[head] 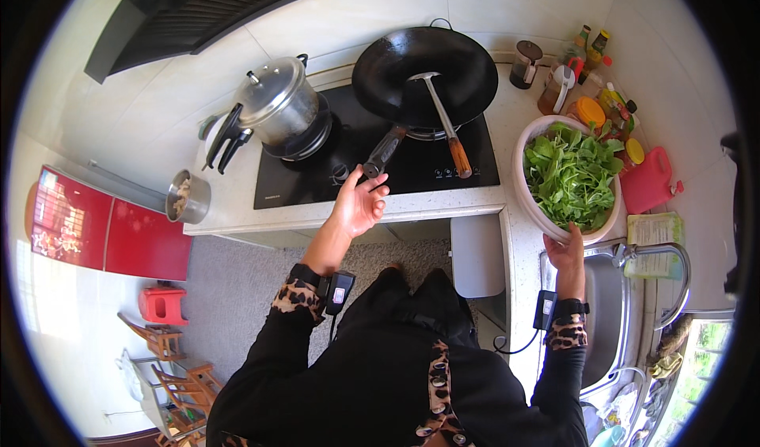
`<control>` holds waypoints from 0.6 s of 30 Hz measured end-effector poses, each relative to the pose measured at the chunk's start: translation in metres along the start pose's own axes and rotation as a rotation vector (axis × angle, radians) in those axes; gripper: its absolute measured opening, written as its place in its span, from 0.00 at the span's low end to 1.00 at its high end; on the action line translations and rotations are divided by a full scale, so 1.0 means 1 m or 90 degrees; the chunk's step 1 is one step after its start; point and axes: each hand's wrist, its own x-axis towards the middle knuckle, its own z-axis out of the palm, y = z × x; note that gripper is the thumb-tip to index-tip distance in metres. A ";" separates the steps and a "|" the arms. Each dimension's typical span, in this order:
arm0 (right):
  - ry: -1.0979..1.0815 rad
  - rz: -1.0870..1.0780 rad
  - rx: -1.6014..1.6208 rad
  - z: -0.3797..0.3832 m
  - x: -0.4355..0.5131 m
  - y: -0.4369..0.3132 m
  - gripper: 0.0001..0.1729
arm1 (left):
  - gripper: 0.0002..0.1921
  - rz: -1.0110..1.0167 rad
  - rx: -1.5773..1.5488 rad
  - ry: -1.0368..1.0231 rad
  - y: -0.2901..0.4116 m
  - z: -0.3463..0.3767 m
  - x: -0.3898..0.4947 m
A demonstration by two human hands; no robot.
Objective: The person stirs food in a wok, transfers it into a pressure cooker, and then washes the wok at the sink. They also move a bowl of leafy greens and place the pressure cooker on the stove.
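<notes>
My left hand [360, 202] is palm up in front of the cooktop, fingers apart and nothing in them. Its fingertips are close to the end of the black wok handle [385, 150]; whether they touch it I cannot tell. The black wok [380, 61] sits on the right burner. A metal spatula [440, 106] leans inside it, its wooden grip past the near rim. On the right, my right hand [566, 251] grips the near rim of a pale pink basin [522, 195]. Leafy greens [573, 177] fill that basin, which rests on the counter beside the sink.
A pressure cooker [282, 103] stands on the left burner, its long handle pointing left. At the counter's left end is a steel pot [189, 196] with pale pieces inside. Bottles and jars [588, 79] crowd the right corner near a red jug [647, 180]. The faucet [677, 263] arches over the sink [597, 322].
</notes>
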 end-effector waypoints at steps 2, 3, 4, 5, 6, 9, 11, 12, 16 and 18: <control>0.003 -0.036 0.007 0.000 0.005 0.001 0.17 | 0.24 0.000 0.001 0.026 -0.008 -0.004 -0.005; -0.013 -0.054 -0.005 -0.001 0.008 0.002 0.16 | 0.24 -0.005 -0.002 0.023 -0.012 -0.005 -0.007; -0.030 -0.077 -0.016 -0.002 0.010 0.003 0.15 | 0.24 -0.012 -0.005 0.027 -0.014 -0.006 -0.007; -0.016 -0.100 -0.024 -0.003 0.012 0.004 0.14 | 0.23 -0.021 -0.006 0.042 -0.016 -0.007 -0.008; -0.013 -0.121 -0.009 -0.004 0.013 0.005 0.14 | 0.23 -0.024 -0.016 0.022 -0.018 -0.008 -0.008; -0.002 -0.124 -0.019 -0.011 0.011 0.007 0.19 | 0.23 -0.038 -0.019 0.004 -0.018 -0.011 -0.008; 0.062 -0.122 -0.072 -0.021 0.003 0.009 0.13 | 0.22 -0.043 -0.015 0.004 -0.015 -0.014 -0.007; 0.009 -0.136 -0.063 -0.026 -0.003 0.010 0.13 | 0.22 -0.046 -0.007 0.010 -0.013 -0.015 -0.006; -0.010 -0.149 -0.075 -0.032 -0.021 0.012 0.17 | 0.22 -0.069 -0.011 0.061 -0.002 -0.016 0.006; 0.008 -0.132 -0.039 -0.026 -0.023 0.014 0.19 | 0.22 -0.079 -0.016 0.062 0.002 -0.016 0.014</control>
